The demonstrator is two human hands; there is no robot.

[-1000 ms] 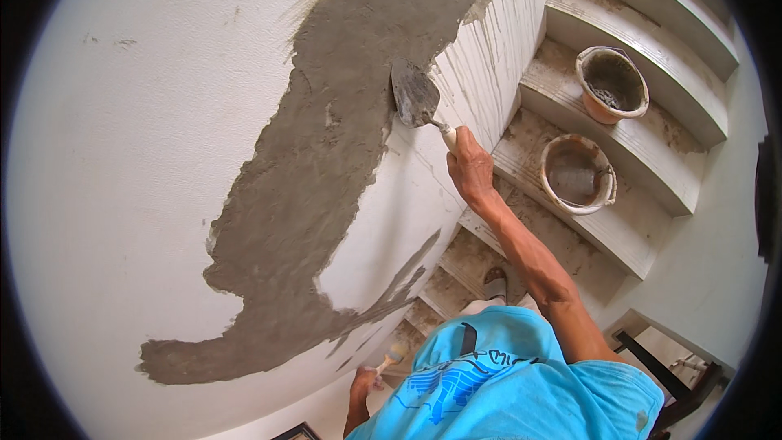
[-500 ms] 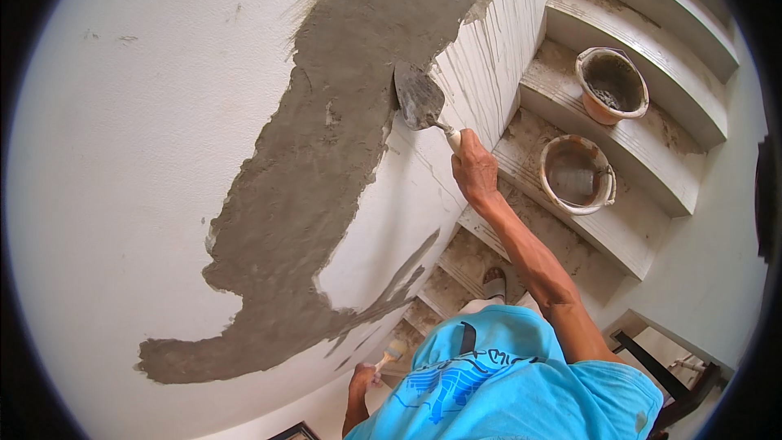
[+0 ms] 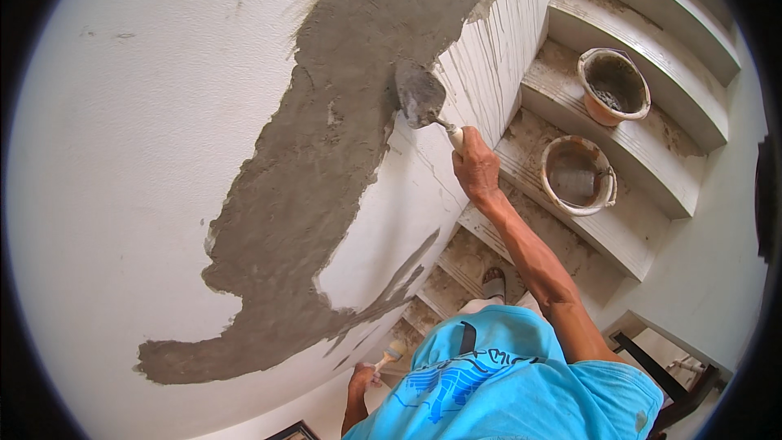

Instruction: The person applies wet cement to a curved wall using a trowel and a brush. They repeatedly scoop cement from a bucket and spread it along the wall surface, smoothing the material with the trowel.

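My right hand (image 3: 476, 166) is wrapped round the pale handle of a pointed trowel (image 3: 421, 96), arm stretched forward. The grey, mortar-smeared blade is at the right edge of a long patch of wet grey mortar (image 3: 285, 187) on the white wall; whether its whole face touches cannot be told. Low down near the foot of the wall, my left hand (image 3: 364, 377) grips a paintbrush (image 3: 391, 354) by its light handle, bristles pointing up and right. Part of that hand is hidden by my blue shirt.
Dirty white stairs (image 3: 635, 147) curve up on the right. One bucket (image 3: 613, 85) with mortar inside stands on a step; below it another bucket (image 3: 577, 174) holds murky water. My sandalled foot (image 3: 494, 283) is on a lower step. A dark railing (image 3: 688, 399) is at lower right.
The trowel blade has tilted slightly, showing less of its left edge against the mortar. Both hands keep their holds, and the left hand stays almost still.
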